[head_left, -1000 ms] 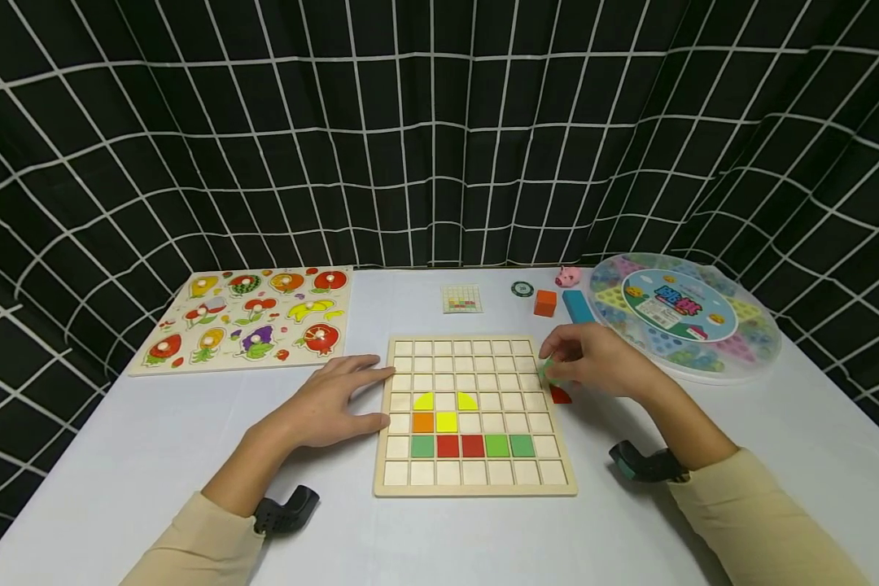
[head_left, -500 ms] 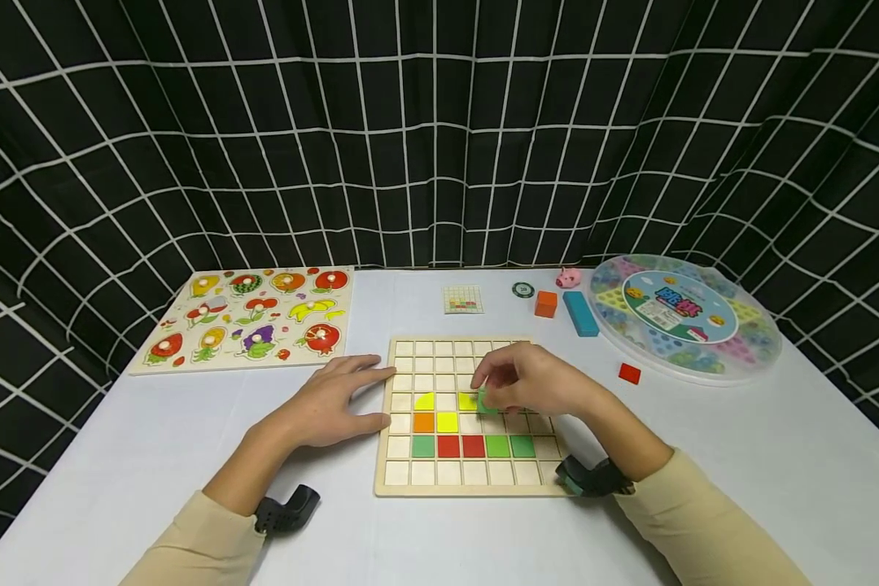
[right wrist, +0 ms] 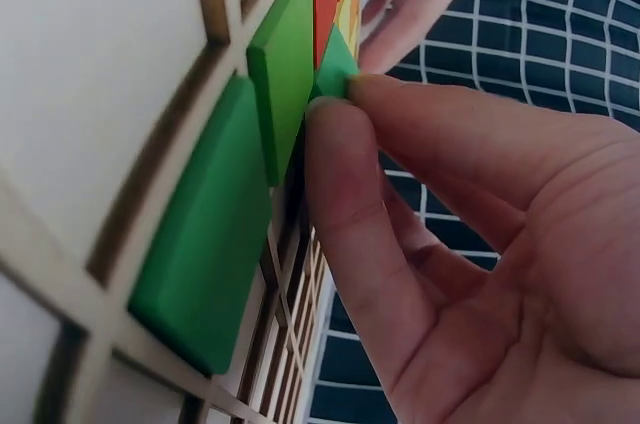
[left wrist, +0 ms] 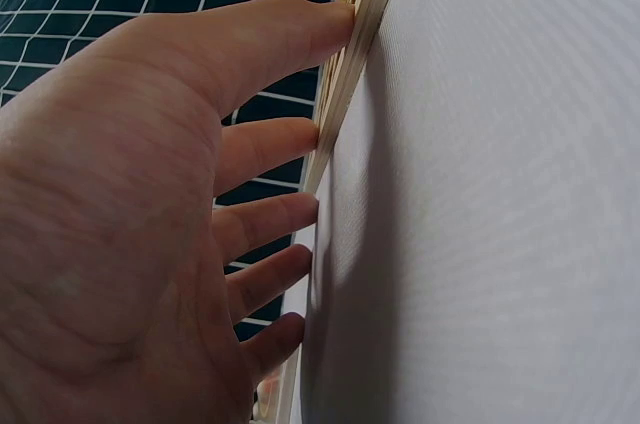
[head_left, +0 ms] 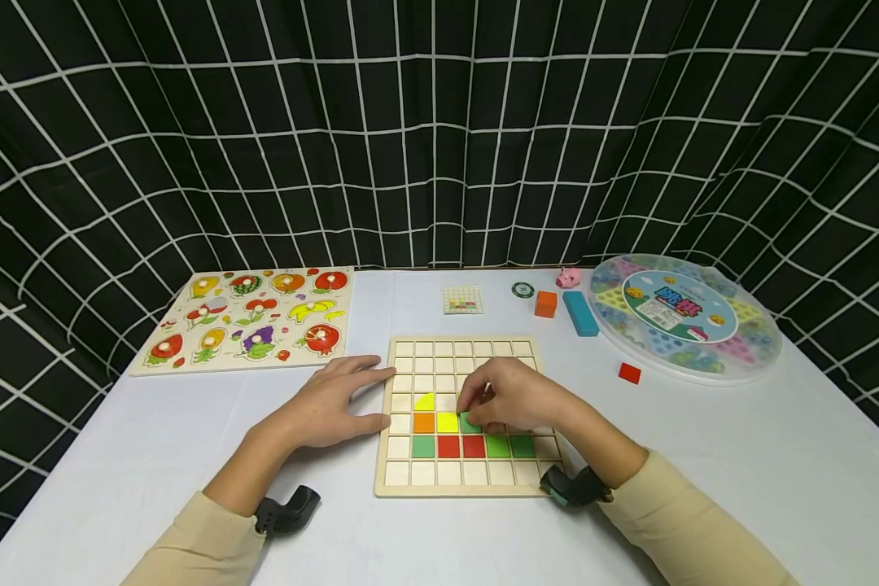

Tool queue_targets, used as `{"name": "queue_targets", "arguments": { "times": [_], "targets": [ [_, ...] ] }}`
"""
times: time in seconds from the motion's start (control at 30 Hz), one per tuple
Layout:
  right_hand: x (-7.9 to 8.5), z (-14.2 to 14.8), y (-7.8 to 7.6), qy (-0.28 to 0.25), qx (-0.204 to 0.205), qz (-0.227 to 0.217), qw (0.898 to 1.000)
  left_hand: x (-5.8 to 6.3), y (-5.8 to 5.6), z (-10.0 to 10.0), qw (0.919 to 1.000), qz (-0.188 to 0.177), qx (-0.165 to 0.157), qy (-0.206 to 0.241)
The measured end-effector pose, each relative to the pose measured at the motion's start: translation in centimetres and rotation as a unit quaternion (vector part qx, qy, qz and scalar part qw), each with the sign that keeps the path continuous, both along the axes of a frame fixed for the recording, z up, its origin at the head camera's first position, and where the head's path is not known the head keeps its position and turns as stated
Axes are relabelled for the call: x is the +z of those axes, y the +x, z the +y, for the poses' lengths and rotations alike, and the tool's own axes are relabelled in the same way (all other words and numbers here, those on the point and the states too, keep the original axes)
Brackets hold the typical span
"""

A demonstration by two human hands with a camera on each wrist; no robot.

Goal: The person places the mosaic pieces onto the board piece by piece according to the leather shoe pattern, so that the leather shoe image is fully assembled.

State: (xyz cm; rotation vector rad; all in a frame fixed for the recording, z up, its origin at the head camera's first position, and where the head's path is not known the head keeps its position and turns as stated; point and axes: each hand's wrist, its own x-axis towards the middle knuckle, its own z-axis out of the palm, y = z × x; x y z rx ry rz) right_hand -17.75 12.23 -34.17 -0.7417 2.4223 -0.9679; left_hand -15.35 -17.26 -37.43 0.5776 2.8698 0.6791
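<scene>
A wooden grid board (head_left: pixel 476 491) lies at the middle of the table, holding several coloured tiles. Thumb and fingertips of my right hand (head_left: pixel 516 395) pinch a green tile (head_left: pixel 469 423) at the cell right of the yellow square tile (head_left: pixel 447 422). In the right wrist view this green tile (right wrist: pixel 336 66) shows between thumb and finger, beyond the light green tile (right wrist: pixel 284 74). My left hand (head_left: pixel 330 407) is spread, its thumb and index fingertip touching the board's left edge. A yellow quarter-round tile (head_left: pixel 425 402) stays visible; another is hidden behind my right hand.
A loose red tile (head_left: pixel 629 373) lies right of the board, near a round clear case (head_left: pixel 758 342). Behind the board are a small pattern card (head_left: pixel 462 299), a chip (head_left: pixel 522 289), an orange cube (head_left: pixel 545 304), a blue block (head_left: pixel 580 313) and a pink pig (head_left: pixel 567 277). A fruit puzzle (head_left: pixel 227 346) lies left.
My right hand has carried the green tile from the board's right edge leftward across the grid and down to a cell. The left hand has stayed at the board's left edge.
</scene>
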Motion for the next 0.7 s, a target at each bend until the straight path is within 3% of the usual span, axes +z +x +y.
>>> {"name": "queue_targets", "arguments": {
  "times": [0.33, 0.7],
  "targets": [
    [0.1, 0.1, 0.7, 0.037, -0.008, 0.073, 0.997, -0.1, -0.1, 0.2, 1.0, -0.003, 0.001, 0.001],
    [1.1, 3.5, -0.2, -0.002, -0.009, 0.058, 0.998, 0.0, -0.1, 0.0, 0.9999, -0.008, 0.004, -0.009]
  ]
}}
